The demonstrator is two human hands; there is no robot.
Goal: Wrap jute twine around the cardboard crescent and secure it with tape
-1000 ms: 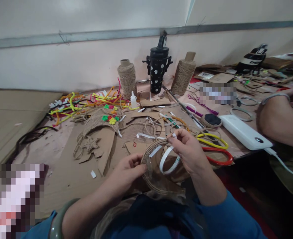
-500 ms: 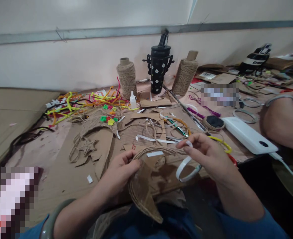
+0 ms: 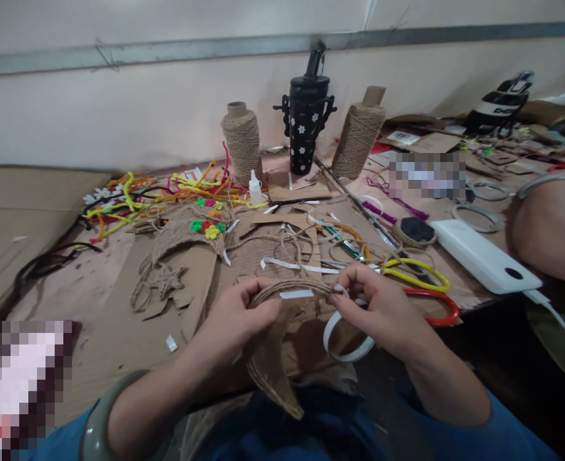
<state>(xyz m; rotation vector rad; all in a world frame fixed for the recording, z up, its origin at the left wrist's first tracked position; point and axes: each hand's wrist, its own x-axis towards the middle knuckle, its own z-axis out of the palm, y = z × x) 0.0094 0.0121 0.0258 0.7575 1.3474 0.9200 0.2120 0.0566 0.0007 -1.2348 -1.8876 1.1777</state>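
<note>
My left hand [image 3: 244, 314] grips the upper left curve of a crescent-shaped cardboard piece [image 3: 270, 358] edged with jute twine. A short white tape strip [image 3: 296, 294] lies on the crescent's upper inner edge. My right hand [image 3: 382, 314] is closed in a pinch at the crescent's far end, with the loose end of a white tape roll [image 3: 329, 339] between thumb and fingers. The roll hangs as a ring below these fingers. Just beyond the right hand lie red scissor handles [image 3: 448, 310] and a yellow handle [image 3: 421, 275].
Behind stand two twine spools [image 3: 241, 144] [image 3: 359, 141], a black tumbler [image 3: 306, 128] and a small white bottle [image 3: 255, 190]. A flower-trimmed crescent [image 3: 181, 234] and a twine star [image 3: 167, 282] lie left. A white power bank [image 3: 484, 256] and another person's arm [image 3: 551, 224] are right.
My right hand has moved left with the tape roll, bringing its fingers to the crescent's end. The red scissor handles have come into fuller view. My left hand keeps its hold.
</note>
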